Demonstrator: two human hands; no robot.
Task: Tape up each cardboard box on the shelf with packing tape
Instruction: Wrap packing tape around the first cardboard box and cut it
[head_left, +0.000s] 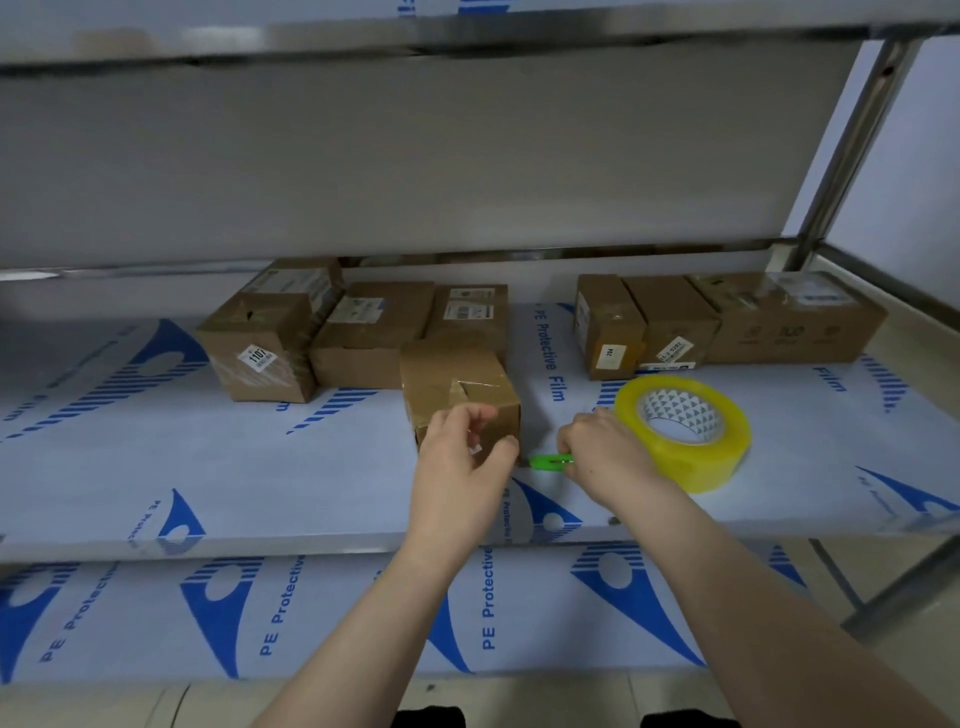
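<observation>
Cardboard box (457, 384): left hand (462, 457) grips; right hand (605, 457) pinches green tool (548, 461) (cutter, perhaps) beside tape roll (696, 465).

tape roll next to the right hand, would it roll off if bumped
The packing tape roll seems to lie on its flat side, hole up, so a bump would probably slide it, not roll it. The film-covered shelf looks smooth, so it may slide easily. Its thick winding suggests some weight.
</observation>
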